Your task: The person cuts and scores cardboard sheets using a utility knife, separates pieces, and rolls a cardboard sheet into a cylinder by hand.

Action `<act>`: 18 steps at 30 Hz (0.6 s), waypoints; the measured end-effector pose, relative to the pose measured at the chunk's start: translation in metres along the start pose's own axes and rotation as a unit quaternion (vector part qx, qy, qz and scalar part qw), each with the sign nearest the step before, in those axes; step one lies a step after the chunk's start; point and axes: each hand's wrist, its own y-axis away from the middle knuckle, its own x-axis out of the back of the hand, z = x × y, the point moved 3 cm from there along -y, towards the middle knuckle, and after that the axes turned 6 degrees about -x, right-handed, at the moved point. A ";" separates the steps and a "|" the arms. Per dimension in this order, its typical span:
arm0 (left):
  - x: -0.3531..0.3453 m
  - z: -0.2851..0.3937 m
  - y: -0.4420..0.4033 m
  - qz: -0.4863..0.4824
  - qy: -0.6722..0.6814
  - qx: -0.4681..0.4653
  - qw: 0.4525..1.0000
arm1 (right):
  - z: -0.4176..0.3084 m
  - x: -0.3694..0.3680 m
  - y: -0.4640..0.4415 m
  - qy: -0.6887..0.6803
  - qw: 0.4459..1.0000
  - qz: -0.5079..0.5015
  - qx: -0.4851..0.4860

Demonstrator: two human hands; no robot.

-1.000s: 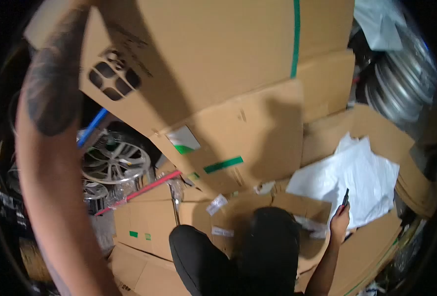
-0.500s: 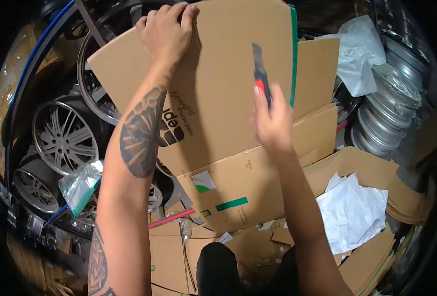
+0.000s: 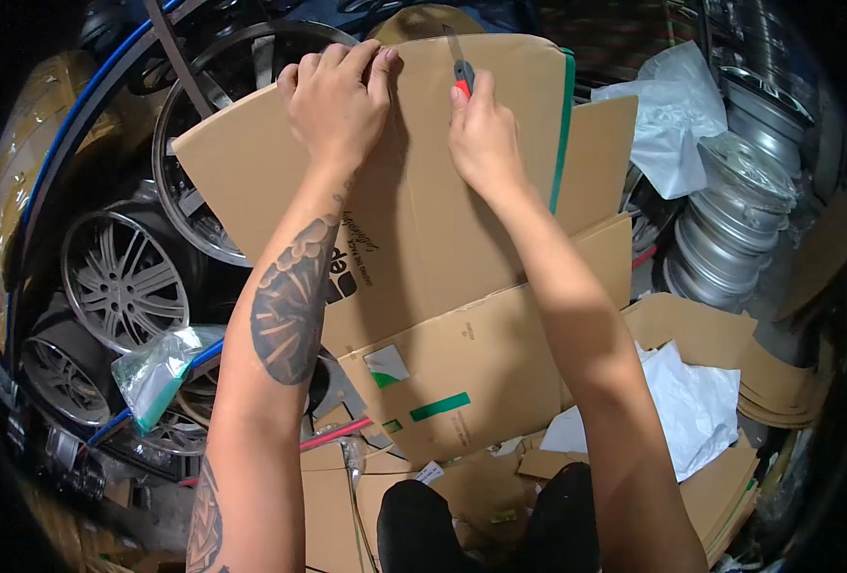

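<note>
A large cardboard sheet (image 3: 461, 229) stands upright before me, with green tape down its right edge and dark print near its middle. My left hand (image 3: 339, 103) is closed over the sheet's top edge, fingers bent over it. In my right hand (image 3: 485, 134) is a utility knife (image 3: 463, 76), red and dark grey, its blade pointing up across the sheet's top edge. The fingers of that hand are wrapped round the handle. Below, a folded cardboard flap (image 3: 442, 382) carries green tape and a white and green label.
Wheel rims (image 3: 125, 277) lie at the left beside a blue strip and plastic wrap (image 3: 160, 372). Silver rims (image 3: 729, 224) are stacked at the right under clear plastic. White sheeting (image 3: 691, 406) lies on cardboard at the lower right. My knees are at the bottom.
My right hand has risen from the lower right, with the knife, to the sheet's top edge. My left hand has come into view, gripping that edge.
</note>
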 end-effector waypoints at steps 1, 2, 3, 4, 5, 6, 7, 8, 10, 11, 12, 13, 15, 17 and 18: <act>0.000 -0.001 0.000 0.010 0.002 -0.002 1.000 | -0.003 0.001 0.000 0.005 1.000 -0.005 0.003; -0.001 -0.001 0.000 0.019 0.005 -0.004 1.000 | -0.005 0.003 0.001 0.011 1.000 -0.010 0.005; -0.001 0.000 0.001 0.029 0.009 -0.005 1.000 | -0.009 0.006 0.002 0.018 1.000 -0.015 0.007; -0.001 -0.001 0.001 0.028 0.010 -0.002 1.000 | -0.012 0.010 0.000 0.033 0.999 -0.036 -0.005; -0.001 -0.001 0.001 0.028 0.011 0.000 1.000 | -0.018 0.016 -0.003 0.047 0.997 -0.057 -0.017; 0.000 -0.002 0.001 0.028 0.013 0.002 1.000 | -0.023 0.022 -0.006 0.062 0.995 -0.078 -0.030; 0.002 -0.001 0.000 0.029 0.018 0.003 0.999 | -0.030 0.029 -0.011 0.075 0.994 -0.082 -0.020; 0.004 0.000 0.000 0.030 0.022 0.005 0.999 | -0.035 0.036 -0.016 0.088 0.992 -0.086 -0.011; 0.008 0.000 -0.001 0.034 0.032 0.008 0.999 | -0.042 0.041 -0.028 0.110 0.989 -0.095 0.005; 0.009 -0.001 -0.001 0.036 0.036 0.010 0.999 | -0.043 0.039 -0.030 0.120 0.988 -0.095 0.004; 0.011 -0.003 -0.001 0.037 0.041 0.013 0.998 | -0.044 0.037 -0.031 0.131 0.987 -0.095 0.002; 0.012 -0.006 -0.001 0.030 0.049 0.016 0.998 | -0.044 0.034 -0.030 0.144 0.985 -0.097 0.000; 0.012 -0.009 -0.002 0.021 0.068 0.023 0.997 | -0.044 0.032 -0.018 0.147 0.983 -0.106 -0.022; 0.015 -0.015 -0.005 0.026 0.076 0.019 0.997 | -0.046 0.028 -0.011 0.137 0.984 -0.109 -0.030; 0.018 -0.018 -0.003 0.023 0.078 0.020 0.996 | -0.046 0.025 -0.006 0.128 0.985 -0.113 -0.032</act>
